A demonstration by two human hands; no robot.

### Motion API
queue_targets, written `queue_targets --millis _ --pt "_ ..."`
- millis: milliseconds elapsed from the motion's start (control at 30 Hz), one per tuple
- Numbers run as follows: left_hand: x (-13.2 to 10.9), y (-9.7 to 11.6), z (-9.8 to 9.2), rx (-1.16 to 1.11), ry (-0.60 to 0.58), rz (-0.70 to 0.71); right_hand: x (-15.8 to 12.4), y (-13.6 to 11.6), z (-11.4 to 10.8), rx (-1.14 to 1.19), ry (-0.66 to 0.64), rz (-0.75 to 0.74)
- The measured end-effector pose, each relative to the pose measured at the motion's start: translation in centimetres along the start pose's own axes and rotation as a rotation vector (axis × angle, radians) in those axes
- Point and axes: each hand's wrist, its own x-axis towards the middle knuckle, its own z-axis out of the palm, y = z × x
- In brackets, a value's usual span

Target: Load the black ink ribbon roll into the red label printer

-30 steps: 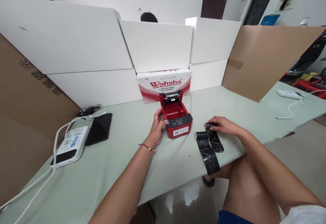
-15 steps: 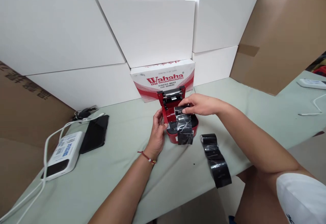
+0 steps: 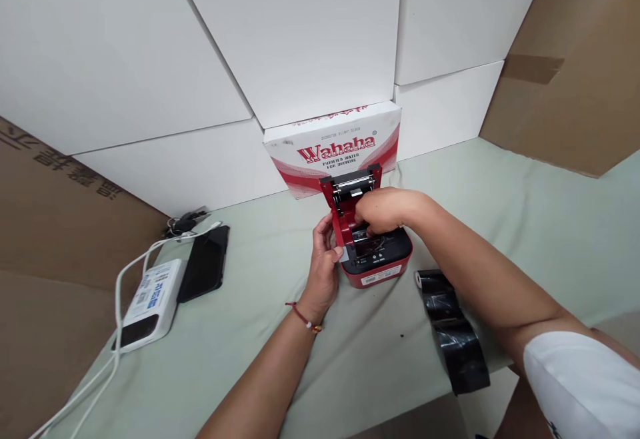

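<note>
The red printer [image 3: 373, 262] stands on the green-covered table [image 3: 250, 352], its lid [image 3: 353, 186] raised. Inside the printer, partly hidden, is a black roll [image 3: 360, 234] — the right hand [image 3: 384, 211] bends over it, fingers curled, their grip impossible to tell. The left hand [image 3: 324, 276] grips the printer's left edge, thumb in front. Right of the printer lies a second black roll [image 3: 455, 329], partly unwound; behind the printer, the Wahaha box [image 3: 340, 149].

Wahaha® in red on the carton [image 3: 334, 148]
Below: "PURIFIED WATER FOR DRINKING"; digits [image 3: 341, 135] stamped above are blurred.
</note>
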Motion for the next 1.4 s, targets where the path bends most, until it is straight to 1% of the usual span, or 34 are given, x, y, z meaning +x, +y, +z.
queue_targets --millis 167,233,300,333,367,400,433,500,533,567,600,633,733,800,833,933,1033,1133,1233,1300,1400 --pt "-0.1 0.3 0.0 -0.012 -0.020 0.000 0.1 0.1 0.2 0.048 0.013 0.016" --pt "-0.1 0.3 0.0 -0.018 -0.020 -0.001 -0.7 0.3 0.1 0.057 0.033 0.006" --pt "-0.1 0.4 0.0 -0.004 -0.022 -0.001 -2.1 0.6 -0.3 0.086 0.093 -0.057" --pt "0.0 0.3 0.0 0.006 -0.026 -0.002 -2.8 0.9 -0.6 0.124 0.149 -0.107" --pt "0.0 0.3 0.0 0.012 -0.027 -0.004 -3.5 1.1 -0.9 0.183 0.233 -0.157" --pt "0.0 0.2 0.0 0.014 -0.024 -0.007 -4.1 1.4 -1.2 0.257 0.347 -0.190" --pt "0.0 0.2 0.0 0.015 -0.019 -0.011 -4.5 1.7 -1.3 0.330 0.482 -0.191" --pt "-0.1 0.1 -0.1 0.023 -0.007 -0.011 -4.6 2.3 -1.4 0.407 0.746 -0.111" --pt "-0.3 0.2 -0.1 0.045 0.003 0.001 -4.3 2.6 -1.3 0.396 0.830 -0.062" --pt "-0.5 0.3 -0.1 0.095 0.013 0.028 -3.9 2.9 -1.1 0.360 0.860 -0.028" --pt "-0.7 0.5 -0.1 0.176 0.026 0.083 -3.4 3.2 -0.9 0.315 0.835 -0.017" --pt "-1.0 0.8 0.0 0.282 0.039 0.170 -3.0 3.4 -0.7 0.274 0.779 -0.025" --pt "-2.0 1.6 0.4 0.632 0.038 0.541 -2.7 3.6 -0.4 0.221 0.609 -0.042" --pt "-2.6 1.8 0.8 0.809 0.003 0.754 -3.2 3.3 -0.6 0.208 0.568 -0.007" --pt "-2.8 1.8 1.0 0.878 -0.011 0.825 -3.6 3.1 -0.7 0.199 0.559 0.013" --pt "-3.2 1.6 1.4 1.012 0.004 0.940 -4.9 2.3 -1.1 0.161 0.519 0.030" --pt "-3.5 1.5 1.8 1.043 0.045 1.011 -5.9 1.6 -1.3 0.122 0.469 0.034" --pt "-3.8 1.5 2.1 1.037 0.057 1.050 -6.3 0.8 -1.2 0.053 0.358 0.019" --pt "-3.6 1.7 2.1 0.973 0.026 0.979 -6.1 0.0 -1.3 -0.043 0.233 -0.027" --pt "-3.1 1.8 1.8 0.869 0.041 0.855 -6.0 -0.5 -1.4 -0.088 0.197 -0.027" --pt "-2.0 2.1 0.8 0.688 0.111 0.589 -5.8 -0.9 -1.8 -0.085 0.186 -0.025"
